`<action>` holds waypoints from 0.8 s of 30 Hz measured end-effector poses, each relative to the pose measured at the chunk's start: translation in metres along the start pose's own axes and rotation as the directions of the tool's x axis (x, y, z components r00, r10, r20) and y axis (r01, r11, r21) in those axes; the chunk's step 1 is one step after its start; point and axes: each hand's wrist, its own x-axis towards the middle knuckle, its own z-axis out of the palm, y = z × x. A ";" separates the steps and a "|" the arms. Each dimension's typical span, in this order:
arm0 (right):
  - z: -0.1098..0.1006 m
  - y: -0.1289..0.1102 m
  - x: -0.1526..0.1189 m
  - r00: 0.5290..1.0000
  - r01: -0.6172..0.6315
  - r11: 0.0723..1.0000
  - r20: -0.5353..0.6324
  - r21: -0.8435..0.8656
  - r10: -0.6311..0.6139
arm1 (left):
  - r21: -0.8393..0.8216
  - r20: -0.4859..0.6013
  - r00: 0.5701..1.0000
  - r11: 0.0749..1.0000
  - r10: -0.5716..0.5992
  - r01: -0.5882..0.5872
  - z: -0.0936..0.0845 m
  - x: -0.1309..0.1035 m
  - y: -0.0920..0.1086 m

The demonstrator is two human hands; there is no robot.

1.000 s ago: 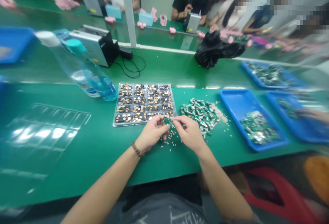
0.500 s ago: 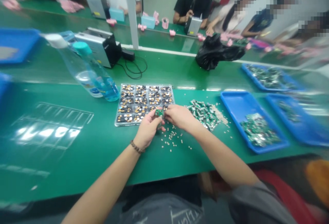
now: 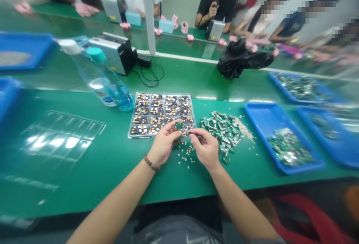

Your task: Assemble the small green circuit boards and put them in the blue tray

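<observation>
My left hand pinches a small green circuit board upright between thumb and fingers, over the front right corner of a clear compartment tray. Small black, white and gold parts fill the tray's cells. Close beside the board, my right hand is closed with thumb and forefinger together; a tiny dark part seems to be at the fingertips, too small to name. Below the hands, tiny pale pieces lie scattered on the green table. A heap of green circuit boards lies just right of my right hand.
Blue trays with boards stand at the right. Two bottles, a grey box-shaped device and its black cable are at the back left. A clear empty lid lies left. A black plastic bag sits behind; people work across the bench.
My right hand has drawn back from the board, its fingers now turned toward it from the right. The left hand still holds the board. The whole view has shifted slightly.
</observation>
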 end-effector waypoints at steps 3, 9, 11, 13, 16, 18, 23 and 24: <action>0.003 0.003 -0.001 0.997 0.080 0.997 -0.004 -0.014 -0.080 | -0.108 0.031 0.998 0.992 -0.056 0.059 0.000 -0.001 0.002; 0.002 0.006 -0.001 0.996 0.082 0.995 -0.037 -0.060 -0.085 | -0.140 0.085 0.991 0.983 -0.104 0.116 0.002 -0.005 0.004; 0.003 0.006 -0.002 0.996 0.087 0.994 -0.031 -0.061 -0.089 | -0.147 0.090 0.988 0.979 -0.127 0.139 0.002 -0.006 0.004; 0.004 0.005 -0.002 0.993 0.113 0.992 -0.018 -0.057 -0.114 | -0.152 0.090 0.986 0.977 -0.139 0.152 0.002 -0.006 0.004; 0.005 0.004 -0.002 0.988 0.157 0.986 -0.006 -0.055 -0.157 | -0.157 0.090 0.986 0.976 -0.138 0.151 0.002 -0.005 0.002; 0.005 0.004 -0.001 0.982 0.187 0.980 -0.007 -0.072 -0.187 | -0.155 0.089 0.987 0.977 -0.132 0.145 0.001 -0.005 0.002; 0.004 0.006 0.000 0.965 0.257 0.957 -0.010 -0.134 -0.261 | -0.149 0.083 0.989 0.980 -0.119 0.130 0.001 -0.006 0.002; 0.004 0.006 0.000 0.965 0.257 0.956 -0.006 -0.139 -0.261 | -0.150 0.080 0.990 0.980 -0.117 0.128 0.001 -0.006 0.002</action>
